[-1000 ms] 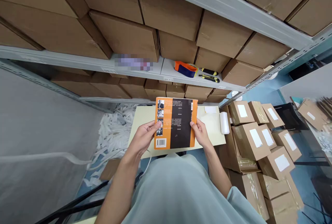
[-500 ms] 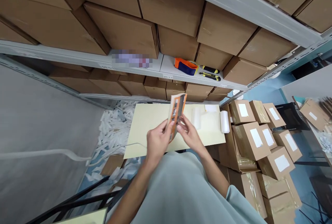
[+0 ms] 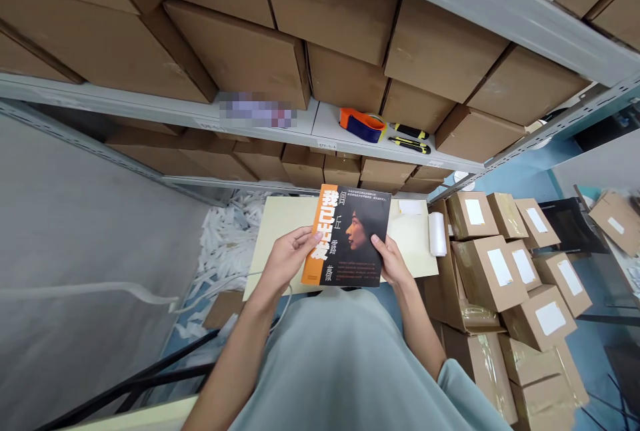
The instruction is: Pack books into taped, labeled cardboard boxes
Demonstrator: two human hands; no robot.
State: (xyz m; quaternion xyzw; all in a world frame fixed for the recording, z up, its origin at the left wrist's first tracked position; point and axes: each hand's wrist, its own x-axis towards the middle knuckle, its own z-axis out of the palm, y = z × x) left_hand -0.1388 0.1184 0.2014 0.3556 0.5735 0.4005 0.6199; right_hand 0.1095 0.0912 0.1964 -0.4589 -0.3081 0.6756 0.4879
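Observation:
A book [image 3: 350,238] with a black cover and an orange strip down its left side faces me above the table. My left hand [image 3: 287,258] grips its left edge, thumb on the orange strip and fingers behind. On the opposite edge, my right hand [image 3: 394,261] is closed the same way, its thumb on the black cover. The pale yellow table [image 3: 270,221] lies beneath, partly covered by the book. A roll of clear plastic [image 3: 437,234] sits at the table's right end, and a white paper slip [image 3: 411,207] lies near its back edge.
Shelves [image 3: 325,144] packed with brown boxes rise in front; a tape dispenser [image 3: 363,126] and box cutters [image 3: 410,144] rest on one. Labelled cartons [image 3: 493,271] are piled at the right. White paper strips [image 3: 225,231] heap at the left, beside a cable [image 3: 135,294] and a grey wall.
The book has turned from nearly edge-on to showing its front cover flat toward me. My hands have moved apart to its opposite side edges.

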